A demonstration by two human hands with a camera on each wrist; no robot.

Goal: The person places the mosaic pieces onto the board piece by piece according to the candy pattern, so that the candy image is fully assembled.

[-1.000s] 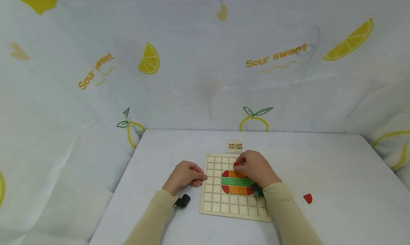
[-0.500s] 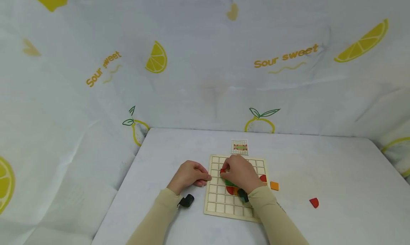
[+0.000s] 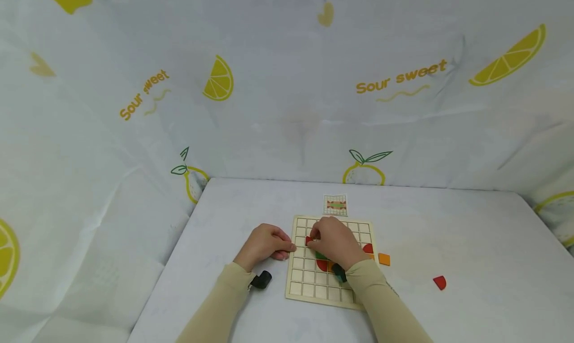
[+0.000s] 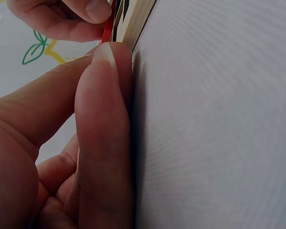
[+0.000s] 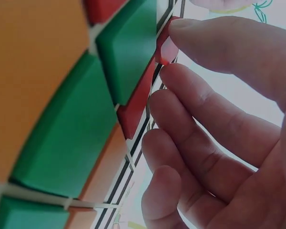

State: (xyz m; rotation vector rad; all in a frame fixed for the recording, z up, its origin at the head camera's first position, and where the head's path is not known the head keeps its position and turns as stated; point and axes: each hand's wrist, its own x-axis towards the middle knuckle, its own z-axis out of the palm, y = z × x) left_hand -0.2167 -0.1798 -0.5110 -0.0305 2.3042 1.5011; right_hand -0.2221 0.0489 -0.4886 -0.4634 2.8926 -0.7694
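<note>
A wooden grid board lies on the table. My left hand pinches its left edge between thumb and finger, seen closely in the left wrist view. Over the board's upper left, my right hand pinches a small red piece between thumb and index finger, low at the grid. Beneath that hand lie green tiles, orange tiles and red rounded pieces, one of them a red piece at the right. The hand hides part of this pattern.
A small printed card with a coloured grid pattern lies behind the board. To the right are a loose orange square and a loose red quarter-round piece. A lemon-print cloth hangs behind the table.
My right hand has carried the red piece leftward across the board, then nudged it slightly left. The orange square beside the board has come into sight. My left hand keeps its hold; the view shifted slightly.
</note>
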